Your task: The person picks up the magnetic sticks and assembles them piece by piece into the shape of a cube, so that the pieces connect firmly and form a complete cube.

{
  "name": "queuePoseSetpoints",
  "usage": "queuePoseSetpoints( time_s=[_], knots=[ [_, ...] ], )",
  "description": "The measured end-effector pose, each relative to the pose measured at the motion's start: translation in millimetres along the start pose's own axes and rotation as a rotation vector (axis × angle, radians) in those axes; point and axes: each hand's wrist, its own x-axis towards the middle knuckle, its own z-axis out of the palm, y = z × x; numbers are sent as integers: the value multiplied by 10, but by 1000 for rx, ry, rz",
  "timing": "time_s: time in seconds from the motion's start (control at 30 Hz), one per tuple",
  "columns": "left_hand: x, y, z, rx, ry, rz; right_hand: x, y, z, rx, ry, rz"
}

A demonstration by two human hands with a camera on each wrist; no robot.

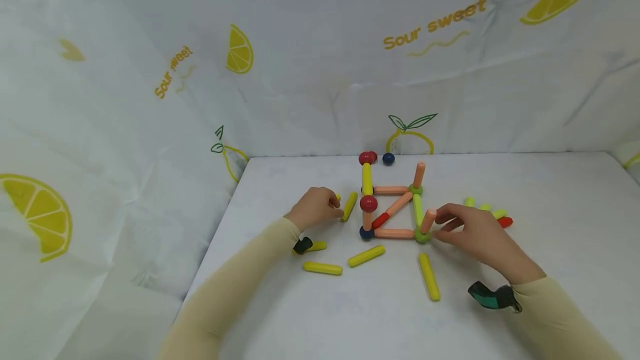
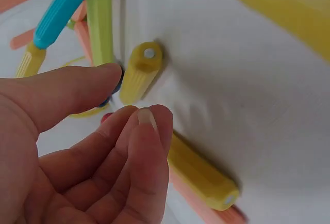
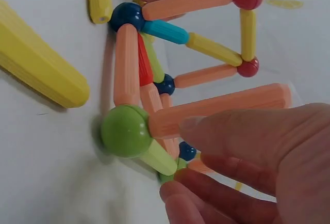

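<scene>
A white table (image 1: 565, 199) bears rods (image 1: 322, 268) and balls (image 1: 388, 159).

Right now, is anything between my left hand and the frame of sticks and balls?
Yes: a yellow stick lies between your left hand and the frame, close by your fingertips.

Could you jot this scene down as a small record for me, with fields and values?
Build: stick-and-ball toy frame
Top front corner: red ball
Left hand: beside a loose yellow stick, pinching nothing
Right hand: at the upright peach stick on the front green ball; contact unclear
Surface: white table
Backdrop: white sheet printed with lemons and "Sour sweet"
</scene>
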Motion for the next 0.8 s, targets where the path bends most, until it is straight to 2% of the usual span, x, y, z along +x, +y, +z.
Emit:
queuePoseSetpoints(
  time_s=[0.17, 0.27, 0.37, 0.5, 0.67, 0.73, 0.8],
  knots=[
    [12, -53, -31, 12, 65, 2, -21, -65, -127, 34, 18, -34],
    [159, -86, -123, 1, 94, -11, -33, -114, -157, 53, 22, -68],
    [447, -94, -221, -54, 80, 29, -33, -165, -149, 57, 43, -90],
    [955, -59, -276, -183, 29, 89, -22, -210, -95, 55, 61, -101],
    [1526, -14, -188, -247, -39, 51, -9, -227, -25, 57, 67, -102],
    [1687, 0, -133, -232, -71, 40, -7, -224, -9, 65, 69, -102],
    [1797, 21, -86, -209, -90, 56, -6, -212, -8, 69, 75, -102]
  ],
)
